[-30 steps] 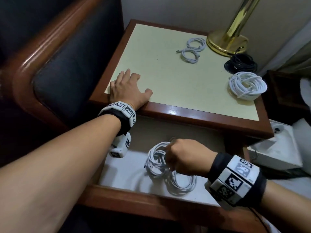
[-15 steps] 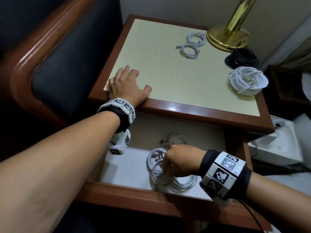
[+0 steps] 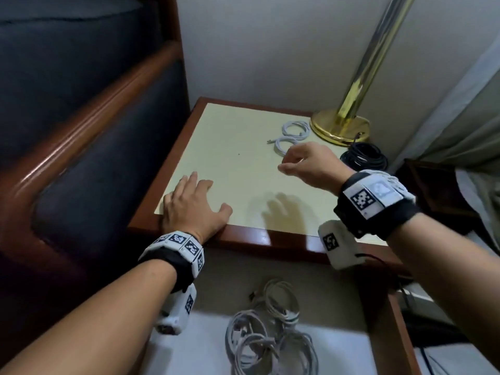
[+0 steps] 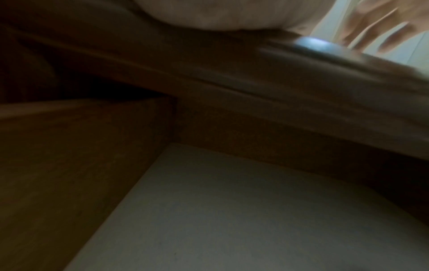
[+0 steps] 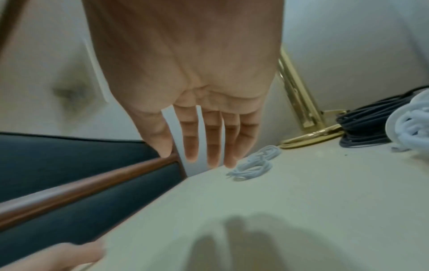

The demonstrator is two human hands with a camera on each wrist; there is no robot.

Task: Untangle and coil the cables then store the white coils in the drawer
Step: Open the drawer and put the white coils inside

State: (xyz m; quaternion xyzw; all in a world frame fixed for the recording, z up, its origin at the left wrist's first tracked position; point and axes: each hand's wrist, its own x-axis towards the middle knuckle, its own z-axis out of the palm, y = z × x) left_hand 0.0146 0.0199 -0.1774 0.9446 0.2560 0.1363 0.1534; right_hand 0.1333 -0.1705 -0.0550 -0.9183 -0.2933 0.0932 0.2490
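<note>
— What's the right hand (image 3: 308,165) up to?

— It hangs above the tabletop (image 3: 235,169) with the fingers (image 5: 212,144) straight and a little spread, nothing in it. From the wrist view the fingertips point at the small white coil (image 3: 292,135), a two-loop bundle lying just beside the brass lamp base (image 3: 339,125). Hand and coil are near each other but apart.

— And the left hand (image 3: 193,209)?

— Flat on the near left corner of the tabletop, fingers stretched out, thumb along the wooden edge. It grips nothing; it just rests there.

— Where are the other cables?

— A black coil (image 3: 364,158) sits to the right of the lamp base. Beside it there's a thick white coil (image 5: 410,121), which from the head view is mostly hidden behind the right wrist. Below the tabletop the drawer (image 3: 397,320) stands pulled out, and white coils (image 3: 270,331) already lie in it, loosely overlapping one another on its pale floor.

— Anything else around?

— A dark padded headboard (image 3: 89,158) with a wooden rail runs along the left.
</note>
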